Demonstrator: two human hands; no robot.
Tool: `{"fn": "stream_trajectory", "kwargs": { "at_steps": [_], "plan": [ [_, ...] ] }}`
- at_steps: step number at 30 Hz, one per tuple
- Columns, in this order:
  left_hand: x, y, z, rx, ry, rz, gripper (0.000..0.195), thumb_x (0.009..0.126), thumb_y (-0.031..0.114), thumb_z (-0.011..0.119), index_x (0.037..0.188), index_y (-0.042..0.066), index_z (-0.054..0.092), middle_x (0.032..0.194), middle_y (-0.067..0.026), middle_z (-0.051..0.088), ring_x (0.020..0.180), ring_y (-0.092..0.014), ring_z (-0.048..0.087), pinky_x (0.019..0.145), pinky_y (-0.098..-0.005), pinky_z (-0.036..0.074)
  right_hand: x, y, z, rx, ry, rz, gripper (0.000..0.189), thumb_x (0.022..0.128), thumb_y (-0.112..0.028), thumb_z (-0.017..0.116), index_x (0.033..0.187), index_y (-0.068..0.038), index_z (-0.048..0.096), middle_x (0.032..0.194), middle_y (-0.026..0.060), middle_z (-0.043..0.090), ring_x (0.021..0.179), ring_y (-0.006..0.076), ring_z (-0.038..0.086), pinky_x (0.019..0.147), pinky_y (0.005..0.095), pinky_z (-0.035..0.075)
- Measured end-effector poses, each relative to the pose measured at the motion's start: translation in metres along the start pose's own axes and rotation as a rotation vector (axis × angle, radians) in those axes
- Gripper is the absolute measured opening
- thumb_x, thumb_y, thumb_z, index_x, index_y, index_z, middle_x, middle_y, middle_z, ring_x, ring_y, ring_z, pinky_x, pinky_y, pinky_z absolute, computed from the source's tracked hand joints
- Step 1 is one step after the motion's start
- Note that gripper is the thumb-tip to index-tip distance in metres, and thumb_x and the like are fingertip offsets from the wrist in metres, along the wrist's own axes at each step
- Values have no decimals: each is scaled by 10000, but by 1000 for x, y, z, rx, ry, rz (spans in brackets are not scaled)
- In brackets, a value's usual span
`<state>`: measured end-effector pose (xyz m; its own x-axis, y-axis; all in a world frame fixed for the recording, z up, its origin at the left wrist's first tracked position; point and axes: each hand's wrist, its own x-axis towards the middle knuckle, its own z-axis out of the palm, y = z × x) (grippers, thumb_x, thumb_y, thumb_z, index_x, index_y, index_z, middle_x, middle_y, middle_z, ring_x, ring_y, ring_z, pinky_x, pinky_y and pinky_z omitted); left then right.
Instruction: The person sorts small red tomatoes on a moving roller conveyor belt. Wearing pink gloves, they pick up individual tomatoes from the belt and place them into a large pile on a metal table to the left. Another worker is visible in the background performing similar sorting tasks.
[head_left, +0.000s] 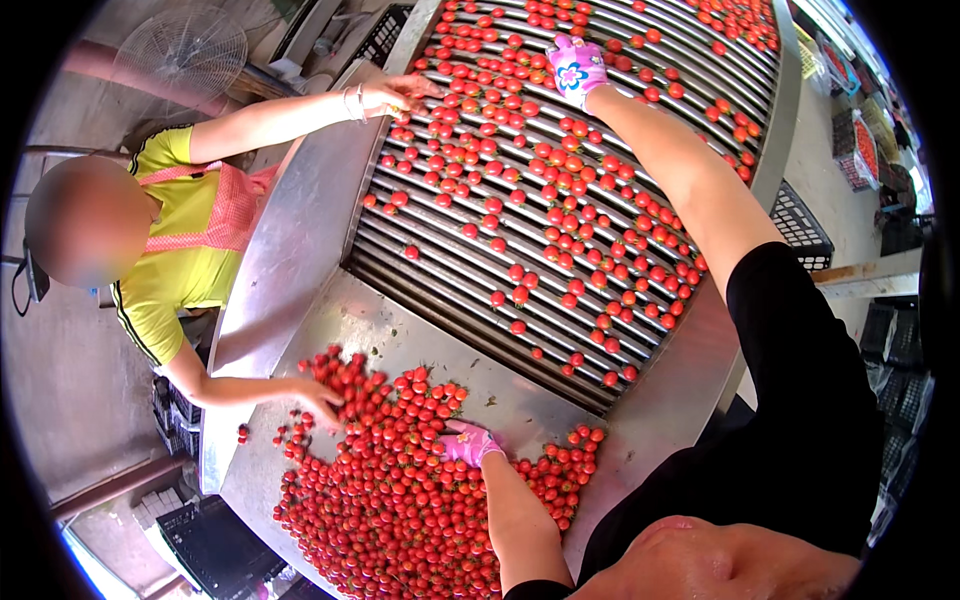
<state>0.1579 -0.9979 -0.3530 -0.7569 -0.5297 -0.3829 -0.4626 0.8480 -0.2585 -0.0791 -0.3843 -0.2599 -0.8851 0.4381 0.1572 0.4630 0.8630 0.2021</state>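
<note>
My left hand, in a pink patterned glove, rests at the upper edge of a heap of cherry tomatoes on a metal chute. Its thumb stands apart from the fingers, which touch tomatoes. Farther up, my right hand, in a matching glove with a flower print, is over the metal roller conveyor. Its fingers are curled among loose tomatoes, and whatever they may hold is hidden. Many more tomatoes lie scattered between and on the rollers.
Across the conveyor, a co-worker in a yellow shirt reaches one bare hand over the rollers and the other into the heap. Metal side walls border the conveyor. A black crate stands at right, a fan at upper left.
</note>
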Motion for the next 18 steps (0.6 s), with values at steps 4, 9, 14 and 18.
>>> {"fn": "stream_trajectory", "kwargs": {
  "at_steps": [4,9,14,18],
  "plan": [
    [-11,6,-9,-22,84,17,655,988,390,337,1415,-94,229,1507,-299,172,1386,-490,121,1132,-567,97,3,-49,-9,-18,-291,-157,570,965,-434,397,1484,-236,271,1545,64,218,1417,323,208,1125,520,201],
    [-11,10,-8,-312,207,-22,682,980,421,370,1426,-73,226,1501,-301,184,1377,-484,149,1133,-536,150,-52,-88,9,5,-303,-187,654,968,-526,342,1520,-256,117,1574,53,157,1453,310,113,1146,553,111],
    [-11,4,-3,-334,267,-37,705,973,444,391,1436,-63,228,1505,-289,198,1368,-472,192,1128,-522,197,-60,-89,3,-201,-19,-362,521,940,-324,498,1437,-220,378,1475,48,367,1382,284,296,1104,522,254],
    [-4,3,2,-306,260,-33,717,974,449,379,1426,-87,227,1506,-292,192,1364,-486,199,1128,-530,189,-28,-118,38,-670,-84,-810,342,866,-122,525,1207,-114,560,1385,56,476,1055,229,576,660,348,545]
  ]
}}
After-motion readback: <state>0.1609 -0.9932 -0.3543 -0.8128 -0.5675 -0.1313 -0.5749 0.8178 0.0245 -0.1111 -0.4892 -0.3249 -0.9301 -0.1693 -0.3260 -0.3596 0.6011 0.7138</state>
